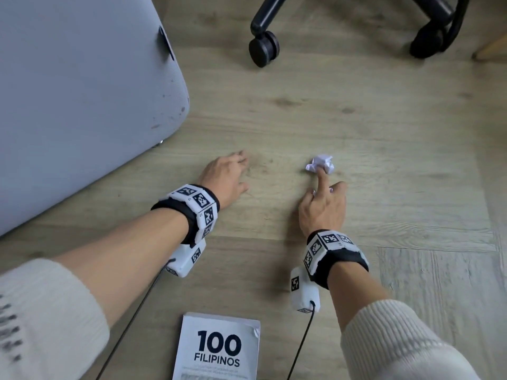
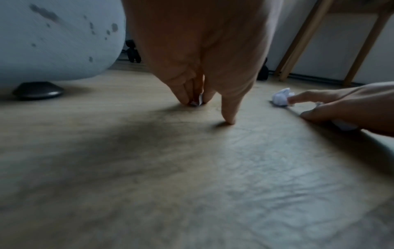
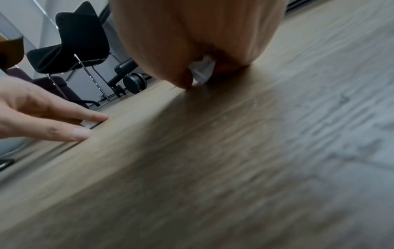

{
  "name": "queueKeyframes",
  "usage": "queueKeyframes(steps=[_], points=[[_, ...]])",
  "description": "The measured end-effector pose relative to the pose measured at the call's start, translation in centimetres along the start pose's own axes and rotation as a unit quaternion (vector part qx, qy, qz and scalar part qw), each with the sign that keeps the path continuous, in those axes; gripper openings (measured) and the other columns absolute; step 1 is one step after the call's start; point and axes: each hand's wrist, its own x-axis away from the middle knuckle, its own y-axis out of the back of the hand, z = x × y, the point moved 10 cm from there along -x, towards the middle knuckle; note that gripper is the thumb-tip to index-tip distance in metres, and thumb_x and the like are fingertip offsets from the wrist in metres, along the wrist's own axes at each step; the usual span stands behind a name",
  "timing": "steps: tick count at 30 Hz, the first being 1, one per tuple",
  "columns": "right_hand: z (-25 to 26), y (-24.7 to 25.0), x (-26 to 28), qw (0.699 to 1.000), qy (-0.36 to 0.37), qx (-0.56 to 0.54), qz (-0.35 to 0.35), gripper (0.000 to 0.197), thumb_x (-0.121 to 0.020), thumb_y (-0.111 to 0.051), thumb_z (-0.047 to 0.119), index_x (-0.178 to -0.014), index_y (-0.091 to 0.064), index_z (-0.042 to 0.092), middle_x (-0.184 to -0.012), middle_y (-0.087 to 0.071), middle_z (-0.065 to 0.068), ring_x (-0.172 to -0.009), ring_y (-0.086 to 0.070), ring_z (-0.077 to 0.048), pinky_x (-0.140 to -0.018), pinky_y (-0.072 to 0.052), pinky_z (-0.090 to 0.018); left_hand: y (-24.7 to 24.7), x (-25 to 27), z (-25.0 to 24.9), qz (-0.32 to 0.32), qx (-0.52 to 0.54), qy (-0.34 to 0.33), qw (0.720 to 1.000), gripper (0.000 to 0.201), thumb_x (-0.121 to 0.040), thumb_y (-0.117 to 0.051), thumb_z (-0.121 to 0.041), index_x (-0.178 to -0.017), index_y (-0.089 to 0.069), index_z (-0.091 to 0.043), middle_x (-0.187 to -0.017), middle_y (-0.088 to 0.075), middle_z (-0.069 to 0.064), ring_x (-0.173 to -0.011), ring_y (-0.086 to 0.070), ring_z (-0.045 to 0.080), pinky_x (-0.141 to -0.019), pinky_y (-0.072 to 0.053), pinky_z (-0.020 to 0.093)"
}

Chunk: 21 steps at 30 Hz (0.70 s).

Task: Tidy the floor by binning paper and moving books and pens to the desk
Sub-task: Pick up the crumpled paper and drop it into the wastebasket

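Observation:
A crumpled white paper ball (image 1: 321, 162) lies on the wooden floor, and the outstretched index finger of my right hand (image 1: 326, 193) touches it. The other right fingers curl over a second white paper wad (image 3: 202, 72) held under the palm. To the left, my left hand (image 1: 236, 171) reaches down to the floor and pinches a small white paper scrap (image 2: 197, 101) between its fingertips. The scrap is hidden in the head view. A white book titled "100 Filipinos" (image 1: 219, 349) lies flat on the floor between my forearms, near the bottom edge.
A large grey rounded piece of furniture (image 1: 82, 91) fills the left side, close to my left hand. A black office chair base with castors (image 1: 263, 48) stands ahead. A wooden leg (image 1: 491, 48) shows at the top right. Black cables trail from both wrists.

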Motion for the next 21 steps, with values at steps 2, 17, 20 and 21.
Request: queueKeyframes(steps=[2, 17, 20, 21], points=[[0.3, 0.2, 0.2, 1.000, 0.024, -0.003, -0.020, 0.036, -0.088, -0.054, 0.020, -0.123, -0.059, 0.021, -0.087, -0.036, -0.005, -0.069, -0.041, -0.023, -0.068, -0.039, -0.032, -0.3, 1.1, -0.2, -0.033, 0.031, 0.010, 0.999, 0.049, -0.089, -0.065, -0.019, -0.136, -0.053, -0.011, -0.143, -0.050, 0.002, -0.131, -0.047, 0.020, -0.110, -0.037, 0.034], [0.9, 4.0, 4.8, 0.995, 0.092, -0.031, 0.026, 0.036, -0.098, -0.042, 0.034, -0.083, -0.054, 0.003, -0.083, -0.057, -0.015, -0.069, -0.054, -0.036, -0.059, -0.042, -0.038, -0.8, 13.6, 2.5, -0.029, 0.089, 0.156, 0.983, 0.025, -0.080, -0.055, 0.003, -0.089, -0.075, -0.009, -0.091, -0.071, 0.012, -0.088, -0.066, 0.031, -0.077, -0.055, 0.036], [0.5, 5.6, 8.4, 0.994, -0.008, -0.098, 0.052, 0.042, -0.100, -0.039, 0.042, -0.079, -0.054, 0.008, -0.077, -0.056, -0.004, -0.071, -0.051, -0.025, -0.064, -0.038, -0.034, -1.2, 18.3, 4.6, -0.046, 0.139, 0.149, 0.978, 0.028, -0.080, -0.054, 0.005, -0.083, -0.075, -0.013, -0.089, -0.070, 0.004, -0.085, -0.064, 0.023, -0.077, -0.051, 0.032], [0.3, 5.7, 9.9, 0.990, -0.032, -0.117, 0.066, 0.040, -0.101, -0.039, 0.036, -0.078, -0.056, 0.008, -0.076, -0.057, 0.000, -0.072, -0.053, -0.024, -0.062, -0.036, -0.032, -1.7, 19.9, 5.2, -0.039, 0.149, 0.147, 0.977, 0.028, -0.080, -0.054, 0.007, -0.080, -0.074, -0.013, -0.087, -0.069, 0.002, -0.083, -0.064, 0.021, -0.076, -0.051, 0.033]])
